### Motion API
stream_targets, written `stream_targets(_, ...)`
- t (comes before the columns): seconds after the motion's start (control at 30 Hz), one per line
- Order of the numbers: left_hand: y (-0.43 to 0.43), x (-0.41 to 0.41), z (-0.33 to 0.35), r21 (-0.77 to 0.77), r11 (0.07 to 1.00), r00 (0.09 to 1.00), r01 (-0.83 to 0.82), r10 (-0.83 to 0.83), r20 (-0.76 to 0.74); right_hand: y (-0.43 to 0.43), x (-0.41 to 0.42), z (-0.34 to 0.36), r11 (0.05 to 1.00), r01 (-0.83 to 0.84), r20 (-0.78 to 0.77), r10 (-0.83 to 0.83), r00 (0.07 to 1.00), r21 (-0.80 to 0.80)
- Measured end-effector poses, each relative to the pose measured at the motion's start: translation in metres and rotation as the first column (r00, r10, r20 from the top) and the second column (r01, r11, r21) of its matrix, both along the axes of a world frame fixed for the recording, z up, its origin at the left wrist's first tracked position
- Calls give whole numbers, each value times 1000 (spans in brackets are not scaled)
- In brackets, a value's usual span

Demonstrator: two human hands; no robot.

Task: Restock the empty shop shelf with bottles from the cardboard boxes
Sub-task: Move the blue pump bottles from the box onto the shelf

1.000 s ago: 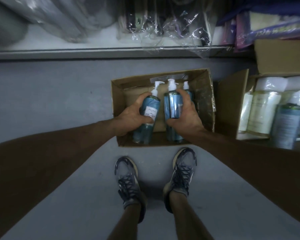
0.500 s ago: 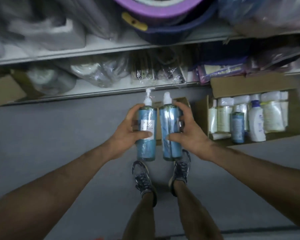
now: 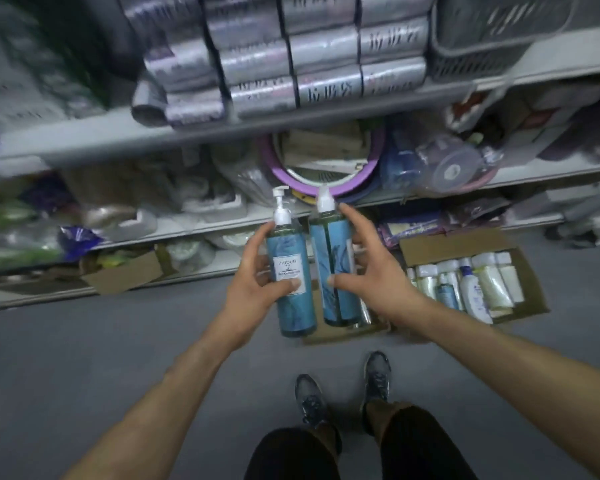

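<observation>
Long grey shop shelves [image 3: 187, 133] hold wrapped packs. An open brown cardboard box [image 3: 454, 244] of white bottles sits on the floor at the right. Held up before the shelves, side by side, are a tall blue pump bottle with a white label [image 3: 290, 247], gripped by the curled left hand [image 3: 253, 285], and a second tall blue pump bottle [image 3: 333, 251], gripped by the curled right hand [image 3: 374, 278].

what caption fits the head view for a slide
Left hand and right hand each hold a blue pump bottle above a cardboard box.

Grey floor [image 3: 84, 358] bears an open cardboard box [image 3: 454, 245] of bottles [image 3: 475, 292], just beside a second box [image 3: 343, 333]
</observation>
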State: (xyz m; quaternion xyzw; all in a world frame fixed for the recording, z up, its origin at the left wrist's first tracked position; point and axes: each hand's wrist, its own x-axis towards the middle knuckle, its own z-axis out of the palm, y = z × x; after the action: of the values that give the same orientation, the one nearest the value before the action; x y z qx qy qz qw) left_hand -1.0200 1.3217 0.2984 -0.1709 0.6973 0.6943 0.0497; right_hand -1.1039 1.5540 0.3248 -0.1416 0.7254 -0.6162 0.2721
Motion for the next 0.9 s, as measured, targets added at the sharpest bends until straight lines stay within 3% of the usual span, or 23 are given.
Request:
stream_targets(0.27, -24, -48, 176, -152, 988, 944, 27, -75, -321, -20, -33, 158, 999, 11, -320, -26, 947, -49)
stream_targets(0.47, -28, -94, 299, -238, 970, 849, -48, -86, -522, -16, -66, 276, 982, 125, -543, -181, 820, -139)
stream_targets(0.7, -2, -145, 409, -255, 964, 780, -80, -99, -618, 11, -111, 376, 939, 247, -627, -344, 699, -239)
stream_targets(0.9, 48, -218, 462, -272, 958, 732, -91, -121, -671, 63, -176, 429, 911, 314, -680, -408, 609, -266)
